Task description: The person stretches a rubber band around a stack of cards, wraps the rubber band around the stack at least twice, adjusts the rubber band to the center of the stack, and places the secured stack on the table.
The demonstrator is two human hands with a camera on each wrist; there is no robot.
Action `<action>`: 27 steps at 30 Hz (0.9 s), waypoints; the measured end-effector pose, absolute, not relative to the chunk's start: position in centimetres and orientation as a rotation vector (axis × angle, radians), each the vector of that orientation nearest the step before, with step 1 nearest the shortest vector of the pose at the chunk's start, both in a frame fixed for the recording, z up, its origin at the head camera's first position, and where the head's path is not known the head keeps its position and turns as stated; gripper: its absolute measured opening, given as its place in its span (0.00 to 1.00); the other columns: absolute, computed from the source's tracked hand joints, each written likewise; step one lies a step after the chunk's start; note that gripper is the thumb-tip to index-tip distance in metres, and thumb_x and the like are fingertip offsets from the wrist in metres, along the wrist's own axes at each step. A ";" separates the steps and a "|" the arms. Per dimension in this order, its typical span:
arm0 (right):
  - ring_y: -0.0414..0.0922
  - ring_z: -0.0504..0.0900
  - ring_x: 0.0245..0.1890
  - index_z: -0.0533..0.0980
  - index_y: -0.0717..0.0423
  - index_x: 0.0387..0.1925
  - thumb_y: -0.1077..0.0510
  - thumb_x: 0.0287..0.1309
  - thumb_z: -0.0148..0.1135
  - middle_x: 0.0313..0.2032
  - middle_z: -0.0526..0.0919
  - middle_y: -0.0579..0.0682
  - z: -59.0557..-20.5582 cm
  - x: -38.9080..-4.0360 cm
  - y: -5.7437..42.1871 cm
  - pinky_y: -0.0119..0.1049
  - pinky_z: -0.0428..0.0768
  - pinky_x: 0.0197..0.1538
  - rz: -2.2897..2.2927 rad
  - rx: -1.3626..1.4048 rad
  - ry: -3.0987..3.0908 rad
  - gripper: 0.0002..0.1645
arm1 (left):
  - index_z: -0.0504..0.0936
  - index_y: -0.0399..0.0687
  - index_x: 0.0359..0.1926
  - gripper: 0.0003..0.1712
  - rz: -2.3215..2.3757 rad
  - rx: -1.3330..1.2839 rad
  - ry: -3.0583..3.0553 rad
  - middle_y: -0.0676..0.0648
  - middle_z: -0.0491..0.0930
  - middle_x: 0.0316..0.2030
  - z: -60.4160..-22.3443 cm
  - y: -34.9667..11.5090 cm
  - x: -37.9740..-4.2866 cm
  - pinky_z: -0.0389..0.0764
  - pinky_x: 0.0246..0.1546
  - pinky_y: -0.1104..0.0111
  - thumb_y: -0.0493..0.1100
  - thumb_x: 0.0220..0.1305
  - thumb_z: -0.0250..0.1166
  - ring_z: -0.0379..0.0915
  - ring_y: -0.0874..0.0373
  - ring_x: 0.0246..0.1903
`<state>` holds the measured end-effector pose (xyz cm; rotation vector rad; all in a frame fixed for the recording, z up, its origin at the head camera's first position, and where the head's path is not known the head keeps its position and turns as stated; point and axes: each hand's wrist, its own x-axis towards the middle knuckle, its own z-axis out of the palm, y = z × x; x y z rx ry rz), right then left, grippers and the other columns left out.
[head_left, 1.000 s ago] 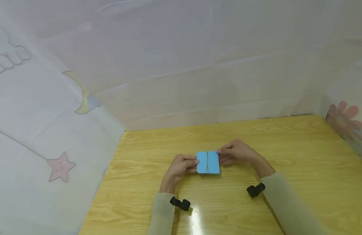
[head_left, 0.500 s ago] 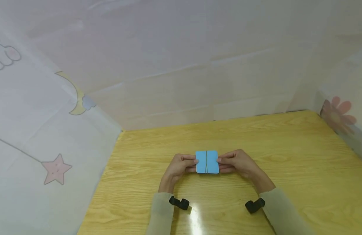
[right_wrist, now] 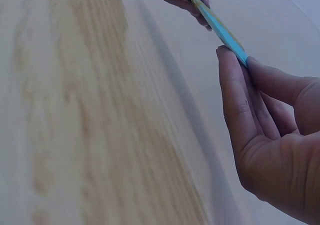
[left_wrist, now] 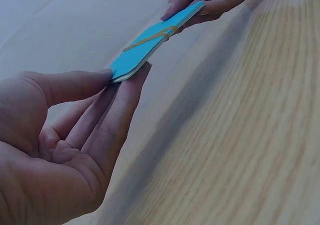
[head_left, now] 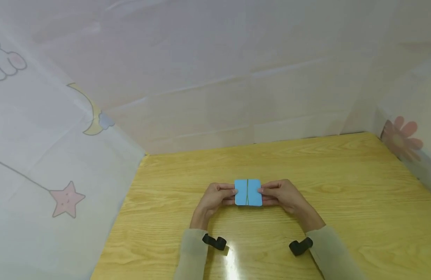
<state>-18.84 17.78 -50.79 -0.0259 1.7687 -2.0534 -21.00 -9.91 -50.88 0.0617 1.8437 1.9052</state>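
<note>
A thin, light-blue square stack of cards (head_left: 241,192) with rounded corners is held up between both hands over the wooden table. Around its middle runs a tan rubber band (left_wrist: 159,36), its strands splitting into a narrow V toward the near edge in the head view. My left hand (head_left: 212,199) pinches the left edge, thumb on top and fingers beneath. The opposite edge is pinched the same way by my right hand (head_left: 287,196). Pale layers show along the side of the stack in the left wrist view. Its underside is mostly hidden.
The wood-grain table (head_left: 187,171) meets a pale, creased sheet (head_left: 201,77) at the back. Printed sheets with a pink star (head_left: 67,199) and a red flower (head_left: 402,136) flank it. A black wrist camera (head_left: 214,242) sits at each cuff.
My right hand has moved from the stack's far right corner down to the middle of its right edge and pinches it there. The left hand keeps its pinch.
</note>
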 end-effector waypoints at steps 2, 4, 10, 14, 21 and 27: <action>0.47 0.93 0.38 0.78 0.79 0.58 0.64 0.71 0.66 0.38 0.92 0.52 -50.7 -18.9 17.8 0.42 0.92 0.47 -2.075 -0.026 1.772 0.22 | 0.80 0.31 0.64 0.22 1.921 0.055 1.848 0.35 0.84 0.56 -50.9 -9.7 -20.8 0.91 0.49 0.64 0.36 0.74 0.66 0.89 0.57 0.41; 0.46 0.93 0.38 0.79 0.78 0.57 0.64 0.71 0.66 0.39 0.92 0.50 -50.6 -19.0 17.8 0.43 0.92 0.47 -2.091 -0.025 1.782 0.22 | 0.80 0.30 0.64 0.22 1.957 0.031 1.819 0.37 0.85 0.53 -51.0 -9.4 -20.6 0.91 0.49 0.63 0.38 0.75 0.65 0.88 0.58 0.40; 0.44 0.93 0.38 0.77 0.79 0.60 0.64 0.70 0.66 0.38 0.92 0.48 -50.5 -19.3 18.2 0.42 0.92 0.48 -2.122 0.015 1.843 0.24 | 0.83 0.26 0.57 0.20 2.154 -0.102 1.623 0.34 0.89 0.45 -51.8 -6.8 -19.4 0.90 0.52 0.55 0.40 0.75 0.66 0.91 0.48 0.40; 0.42 0.93 0.39 0.74 0.79 0.62 0.63 0.72 0.65 0.38 0.91 0.46 -50.3 -19.3 18.5 0.39 0.91 0.48 -2.142 0.054 1.853 0.26 | 0.84 0.26 0.55 0.19 2.264 -0.164 1.529 0.29 0.88 0.47 -52.2 -4.8 -18.5 0.89 0.54 0.55 0.40 0.74 0.67 0.91 0.45 0.44; 0.40 0.93 0.39 0.70 0.80 0.66 0.61 0.73 0.64 0.38 0.91 0.44 -50.1 -19.4 18.4 0.37 0.91 0.48 -2.168 0.087 1.880 0.30 | 0.81 0.24 0.57 0.19 2.478 -0.333 1.405 0.30 0.88 0.46 -52.0 -2.2 -17.1 0.89 0.56 0.57 0.38 0.76 0.64 0.90 0.45 0.48; 0.40 0.92 0.39 0.70 0.80 0.66 0.61 0.73 0.65 0.38 0.91 0.43 -50.1 -19.3 18.3 0.36 0.91 0.49 -2.181 0.114 1.868 0.31 | 0.78 0.24 0.61 0.22 2.580 -0.429 1.350 0.31 0.88 0.49 -51.9 -1.0 -15.9 0.88 0.57 0.58 0.40 0.78 0.62 0.89 0.45 0.51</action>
